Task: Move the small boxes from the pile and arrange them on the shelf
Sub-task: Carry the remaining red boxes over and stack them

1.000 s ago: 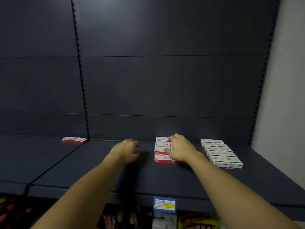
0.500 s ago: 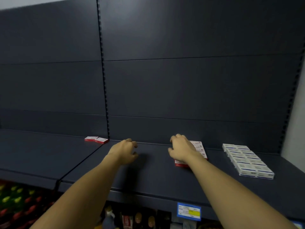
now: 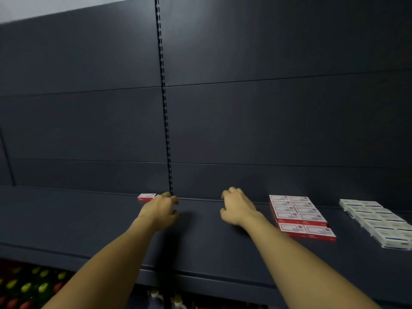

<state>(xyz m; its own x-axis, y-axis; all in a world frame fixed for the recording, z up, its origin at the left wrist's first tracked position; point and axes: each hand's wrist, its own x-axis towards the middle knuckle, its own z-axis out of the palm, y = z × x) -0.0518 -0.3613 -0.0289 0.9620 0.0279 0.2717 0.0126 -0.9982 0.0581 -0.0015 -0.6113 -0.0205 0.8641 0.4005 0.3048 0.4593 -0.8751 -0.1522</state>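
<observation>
Small boxes (image 3: 298, 214), red and white, lie flat in a neat two-wide block on the dark shelf (image 3: 211, 246), to the right of both my hands. A second block of white boxes (image 3: 376, 221) lies further right, near the frame's edge, apart from the red ones. One lone red box (image 3: 146, 196) sits at the back of the shelf, just left of the slotted upright (image 3: 165, 97), and my left hand (image 3: 159, 210) partly covers something pale right beside it; I cannot tell what.

On my left hand the fingers (image 3: 172, 198) curl loosely downward near that lone box, and I cannot tell whether they have hold of anything. My right hand (image 3: 237, 207) hovers over bare shelf between the upright and the red block, fingers bent and relaxed, holding nothing.

I see a shelf surface that is matte blue-grey, deep and flat, with a seam where two sections meet below the upright. Back panels (image 3: 267, 119) of the same colour rise behind it in horizontal bands. Below the front lip, blurred red and yellow-green goods (image 3: 26, 286) show at lower left.
</observation>
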